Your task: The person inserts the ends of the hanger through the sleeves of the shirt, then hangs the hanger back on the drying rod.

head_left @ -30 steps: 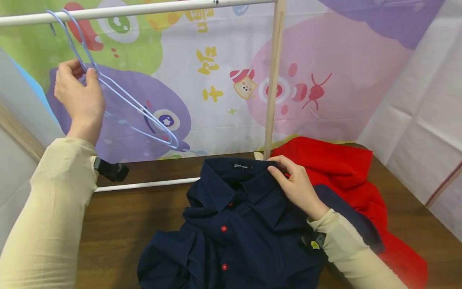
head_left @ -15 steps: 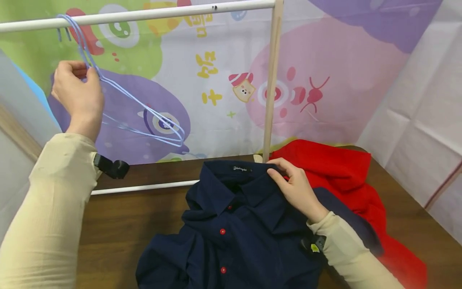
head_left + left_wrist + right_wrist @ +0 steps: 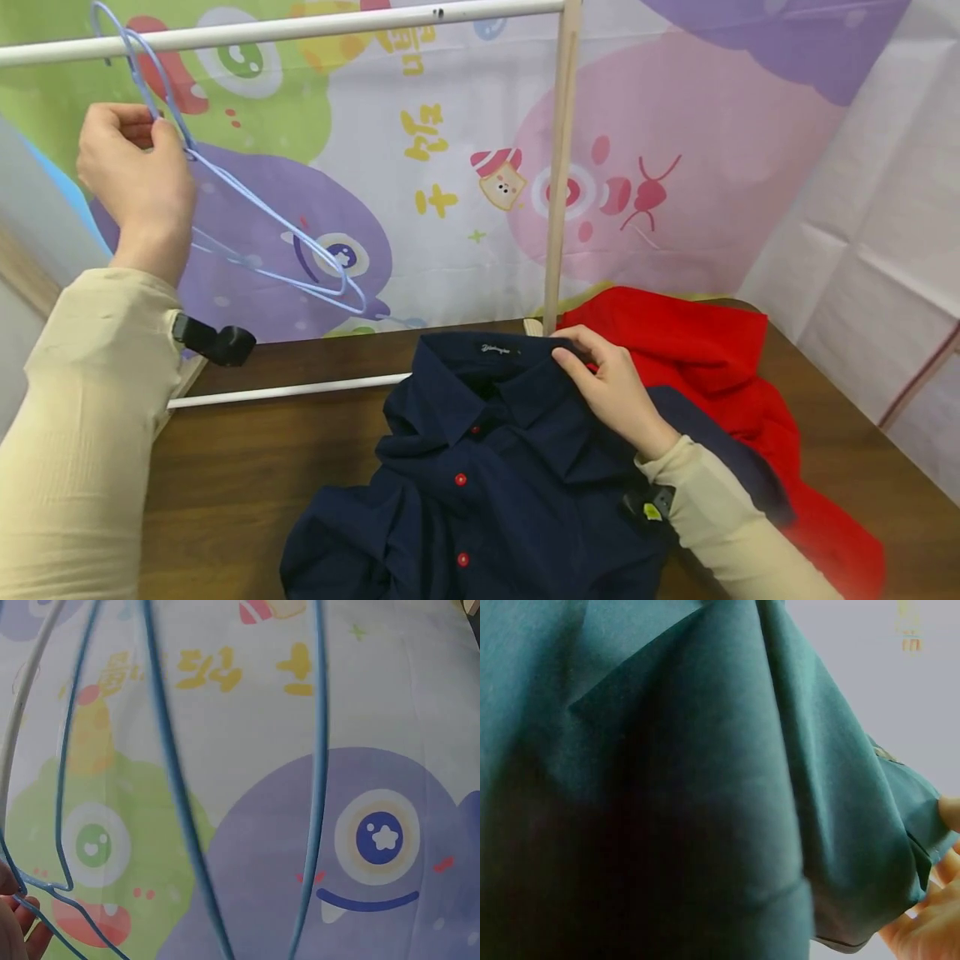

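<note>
My left hand [image 3: 138,175] is raised at the upper left and pinches a light blue wire hanger [image 3: 138,77] near its neck. The top of that hanger's hook stands above the white rail. A second blue hanger [image 3: 177,108] hooks over the rail right beside it. In the left wrist view the blue hanger wires [image 3: 178,791] cross close to the camera. My right hand [image 3: 618,387] pinches the collar of a navy shirt [image 3: 525,500] with red buttons, lying front up on the table. Navy cloth fills most of the right wrist view.
The white rail [image 3: 300,31] belongs to a rack with a wooden post [image 3: 561,183] and a low white bar [image 3: 292,389]. A red garment [image 3: 697,350] lies on the brown table [image 3: 240,492] at the right. Behind hangs a cartoon-printed cloth [image 3: 450,275].
Over the last half second my left hand has moved up and left. One hook has risen above the rail and parted from the other. The right hand stays on the collar.
</note>
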### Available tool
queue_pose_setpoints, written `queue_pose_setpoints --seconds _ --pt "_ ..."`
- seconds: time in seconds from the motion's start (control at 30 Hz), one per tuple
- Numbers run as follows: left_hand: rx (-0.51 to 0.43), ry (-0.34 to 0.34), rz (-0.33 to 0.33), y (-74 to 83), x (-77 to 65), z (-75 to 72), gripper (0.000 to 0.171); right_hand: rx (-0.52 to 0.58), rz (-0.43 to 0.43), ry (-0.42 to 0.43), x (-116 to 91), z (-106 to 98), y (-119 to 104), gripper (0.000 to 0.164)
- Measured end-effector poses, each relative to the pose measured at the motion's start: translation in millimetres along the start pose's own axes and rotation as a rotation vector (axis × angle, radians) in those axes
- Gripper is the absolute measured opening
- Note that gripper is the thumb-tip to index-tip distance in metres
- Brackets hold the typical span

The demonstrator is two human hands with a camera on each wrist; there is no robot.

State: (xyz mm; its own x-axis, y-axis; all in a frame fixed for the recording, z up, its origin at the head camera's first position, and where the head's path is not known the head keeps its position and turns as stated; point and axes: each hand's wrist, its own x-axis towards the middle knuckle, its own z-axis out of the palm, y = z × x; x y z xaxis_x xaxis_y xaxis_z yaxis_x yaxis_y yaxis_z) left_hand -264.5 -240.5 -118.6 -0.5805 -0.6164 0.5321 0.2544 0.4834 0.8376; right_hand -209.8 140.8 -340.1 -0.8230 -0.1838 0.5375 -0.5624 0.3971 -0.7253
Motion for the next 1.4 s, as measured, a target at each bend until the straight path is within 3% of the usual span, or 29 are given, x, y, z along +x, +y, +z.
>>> queue_pose_setpoints --seconds 0.37,0.57,0.73,0.97,1.13,1.4 --pt "-0.039 -0.026 0.05 2.3 -1.7 -6.6 0.017 0.006 0.005 -0.005 -0.1 1.7 0.1 0.018" --pt "-0.101 -0.04 0.044 6.1 0.3 -3.9 0.016 0.008 0.015 -0.009 -1.3 1.5 0.3 0.019" --pt "-0.104 -0.033 0.075 10.5 -0.3 -0.8 0.015 0.011 0.015 -0.013 -1.8 1.6 1.5 0.019" --pt "-0.024 -0.032 0.174 22.1 -6.6 0.6 0.017 0.002 0.014 -0.011 -1.0 1.2 1.9 0.019" --pt "0.029 -0.034 0.227 19.3 -11.9 -0.9 0.009 0.005 0.01 -0.011 0.1 1.9 2.2 0.019" --pt "0.044 -0.004 0.477 3.3 -34.4 1.5 0.008 0.012 0.02 -0.018 -0.7 3.5 4.9 0.019"
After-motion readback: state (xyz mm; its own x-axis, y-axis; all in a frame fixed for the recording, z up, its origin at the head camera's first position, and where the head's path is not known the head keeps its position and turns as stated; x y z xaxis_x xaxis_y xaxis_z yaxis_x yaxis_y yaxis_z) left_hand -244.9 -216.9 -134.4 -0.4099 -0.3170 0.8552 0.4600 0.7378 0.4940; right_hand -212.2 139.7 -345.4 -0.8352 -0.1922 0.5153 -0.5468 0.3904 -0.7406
